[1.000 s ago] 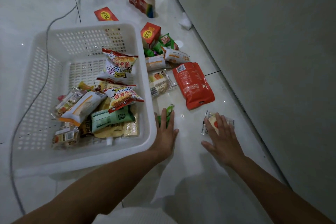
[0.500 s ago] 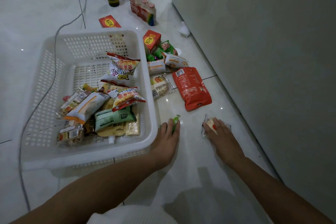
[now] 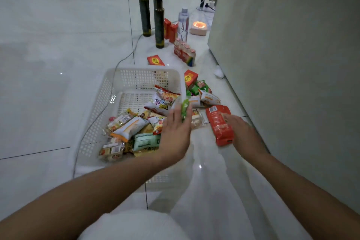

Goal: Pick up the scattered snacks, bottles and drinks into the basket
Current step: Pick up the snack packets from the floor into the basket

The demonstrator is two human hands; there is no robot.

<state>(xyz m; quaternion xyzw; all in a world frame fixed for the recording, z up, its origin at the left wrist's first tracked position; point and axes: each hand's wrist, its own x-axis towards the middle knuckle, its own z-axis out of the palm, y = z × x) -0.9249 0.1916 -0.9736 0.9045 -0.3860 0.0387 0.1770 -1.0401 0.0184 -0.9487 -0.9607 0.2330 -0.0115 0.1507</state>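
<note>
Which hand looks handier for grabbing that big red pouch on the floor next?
Probably the right hand: it is right at the red pouch, while the left hand holds a green packet beside the basket.

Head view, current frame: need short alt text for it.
A person's left hand holds a small green packet at the right rim of a white basket part-filled with snacks. The right hand touches a red pouch on the floor beside it; blur hides its grip. Dark bottles stand farther back.
</note>
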